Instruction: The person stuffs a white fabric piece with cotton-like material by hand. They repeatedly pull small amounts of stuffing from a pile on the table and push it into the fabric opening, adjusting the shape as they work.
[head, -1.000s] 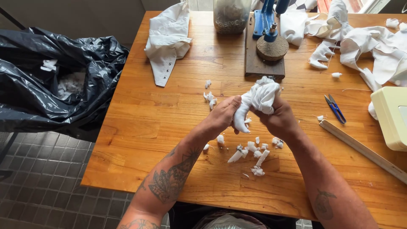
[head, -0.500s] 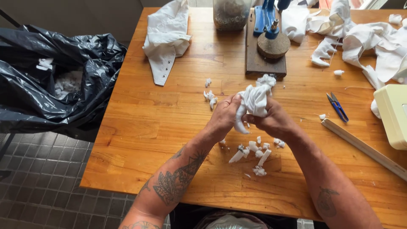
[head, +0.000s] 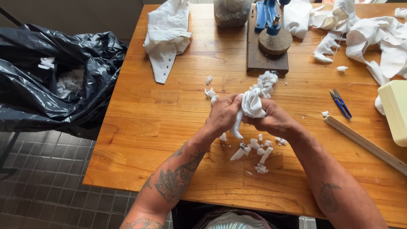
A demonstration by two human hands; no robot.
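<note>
My left hand (head: 224, 114) and my right hand (head: 274, 120) are pressed together over the wooden table (head: 161, 127), both closed around a bunched wad of white fabric scraps (head: 255, 99). The wad sticks up between the thumbs and a strip of it hangs down below my left hand. On the table just beneath the hands lies a small heap of cut white scraps (head: 254, 149). A few more scraps (head: 210, 91) lie to the left of the wad.
An open black rubbish bag (head: 51, 89) with white scraps inside stands left of the table. A white garment piece (head: 167, 36), a blue press on a wooden base (head: 268, 40), a glass jar (head: 231, 12), white cloth (head: 373, 36), blue snips (head: 340, 103), a wooden stick (head: 364, 144) and a cream box (head: 395, 111) lie about.
Both hands have kept squeezing the wad, gathering it tighter. The hands shifted slightly and a strip now hangs below the left hand.
</note>
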